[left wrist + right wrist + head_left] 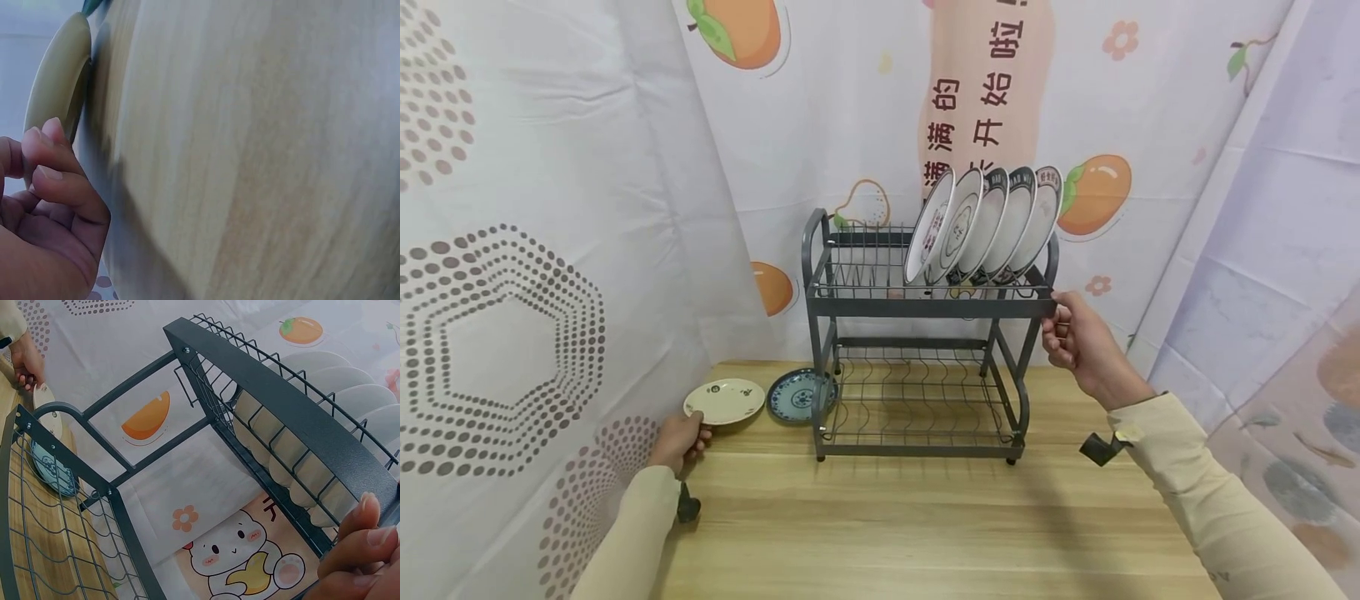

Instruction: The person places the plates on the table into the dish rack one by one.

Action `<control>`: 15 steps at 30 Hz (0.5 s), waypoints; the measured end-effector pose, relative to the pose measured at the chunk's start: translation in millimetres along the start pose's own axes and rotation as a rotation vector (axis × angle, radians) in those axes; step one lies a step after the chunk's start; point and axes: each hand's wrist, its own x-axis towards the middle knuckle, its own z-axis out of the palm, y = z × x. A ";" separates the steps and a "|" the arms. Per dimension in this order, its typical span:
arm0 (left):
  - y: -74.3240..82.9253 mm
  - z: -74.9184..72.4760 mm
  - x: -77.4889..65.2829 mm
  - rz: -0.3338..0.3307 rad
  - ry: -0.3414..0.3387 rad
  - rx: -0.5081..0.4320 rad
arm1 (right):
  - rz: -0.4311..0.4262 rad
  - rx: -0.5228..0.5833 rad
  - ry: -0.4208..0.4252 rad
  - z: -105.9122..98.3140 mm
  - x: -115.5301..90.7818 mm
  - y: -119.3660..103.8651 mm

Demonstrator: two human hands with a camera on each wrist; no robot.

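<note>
My left hand (679, 439) pinches the near left rim of a cream plate (725, 402) with small dark motifs. Seen from the left wrist, the cream plate (59, 81) sits between thumb and fingers, with shadow below its edge; whether it is fully off the table I cannot tell. Just right of it lies a blue patterned plate (800, 395), partly behind a rack leg. At the upper right corner of a dark grey two-tier dish rack (925, 307), my right hand (1086, 346) grips the frame, thumb on top and fingers curled below.
Several white plates (931, 227) with dark and red print lean in the right part of the rack's upper tier. The lower tier (917, 398) has wavy wire dividers. The rack stands on a wooden table (880, 525), with printed curtains (850, 100) behind and at both sides.
</note>
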 end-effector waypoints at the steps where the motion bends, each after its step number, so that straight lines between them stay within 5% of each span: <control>1: -0.2 -0.3 -0.6 0.012 0.002 0.003 | 0.003 0.001 0.002 0.1 -0.4 0.1; 15: 2.0 -3.2 -18.0 0.139 0.084 -0.004 | 0.008 0.004 0.000 0.8 -1.2 -0.2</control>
